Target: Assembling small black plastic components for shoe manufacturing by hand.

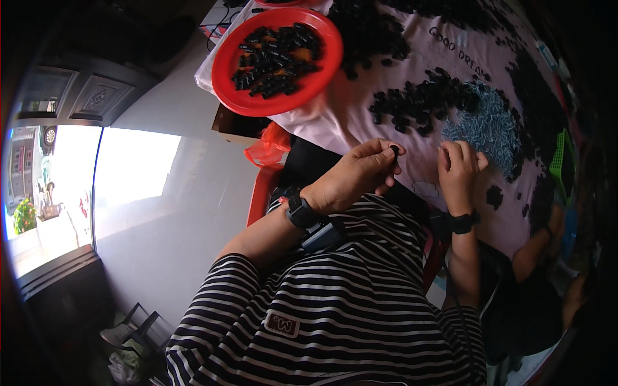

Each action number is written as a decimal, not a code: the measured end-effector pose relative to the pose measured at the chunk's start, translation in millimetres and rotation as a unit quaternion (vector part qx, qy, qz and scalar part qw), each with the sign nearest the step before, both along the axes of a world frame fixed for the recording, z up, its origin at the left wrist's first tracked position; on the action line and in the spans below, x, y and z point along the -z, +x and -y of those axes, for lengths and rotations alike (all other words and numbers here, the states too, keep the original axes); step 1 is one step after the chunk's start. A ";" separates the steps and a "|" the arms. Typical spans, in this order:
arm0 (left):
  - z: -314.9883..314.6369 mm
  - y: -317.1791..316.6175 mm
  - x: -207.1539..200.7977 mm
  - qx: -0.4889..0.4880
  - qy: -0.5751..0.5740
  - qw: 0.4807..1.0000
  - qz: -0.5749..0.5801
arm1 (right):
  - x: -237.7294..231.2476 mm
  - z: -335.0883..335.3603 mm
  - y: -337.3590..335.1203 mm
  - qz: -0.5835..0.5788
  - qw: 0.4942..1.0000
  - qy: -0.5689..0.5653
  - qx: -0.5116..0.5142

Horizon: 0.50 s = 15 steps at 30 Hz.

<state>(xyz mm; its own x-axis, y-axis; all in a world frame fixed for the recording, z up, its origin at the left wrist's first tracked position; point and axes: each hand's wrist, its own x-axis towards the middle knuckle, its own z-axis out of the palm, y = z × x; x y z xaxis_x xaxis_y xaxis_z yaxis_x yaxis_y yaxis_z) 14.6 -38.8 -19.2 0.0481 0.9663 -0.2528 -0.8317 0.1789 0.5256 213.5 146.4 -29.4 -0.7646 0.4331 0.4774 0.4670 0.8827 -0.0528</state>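
Observation:
My left hand (357, 168) pinches a small black plastic piece (394, 152) between thumb and forefinger, above the near edge of the pink cloth. To its right, my right hand (458, 168) is curled, fingertips at the near edge of a heap of small silver-grey pieces that look like screws (492, 125). Whatever those fingers hold is hidden. Just beyond both hands lies a pile of short black plastic pieces (418, 100). A round red tray (222, 74) at the far left holds many longer black pieces (277, 61).
The pink cloth (341, 122) covers the table, with more black heaps (367, 38) at the back and right. A green basket (561, 164) stands at the right edge. Another person's arm (534, 251) is at right. An orange plastic bag (269, 148) hangs below the tray.

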 end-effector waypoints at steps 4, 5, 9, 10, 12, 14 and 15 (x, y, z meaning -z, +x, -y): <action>0.5 -0.4 -2.0 -0.044 -0.008 0.999 -0.028 | 8.2 -0.4 1.9 -0.046 0.999 0.001 -0.010; 0.3 -2.1 -1.6 -0.042 0.005 0.999 -0.030 | 11.2 -1.1 3.0 -0.068 0.998 -0.005 -0.007; 0.0 -9.9 -6.9 -0.018 0.061 0.998 -0.021 | 17.3 -1.4 5.2 -0.088 0.996 -0.016 0.014; -0.1 -10.7 -9.9 -0.020 0.066 0.997 -0.020 | 18.4 -0.2 4.4 -0.090 0.996 -0.016 0.012; 0.2 -9.4 -12.2 -0.025 0.072 0.997 -0.021 | 19.7 1.0 3.8 -0.113 0.993 -0.025 0.015; 0.5 -7.7 -11.1 -0.050 0.066 0.996 -0.035 | 23.4 0.3 3.7 -0.120 0.993 -0.009 0.007; -0.3 -7.6 -10.2 -0.049 0.072 0.995 -0.040 | 24.5 -0.5 3.4 -0.125 0.992 0.007 0.002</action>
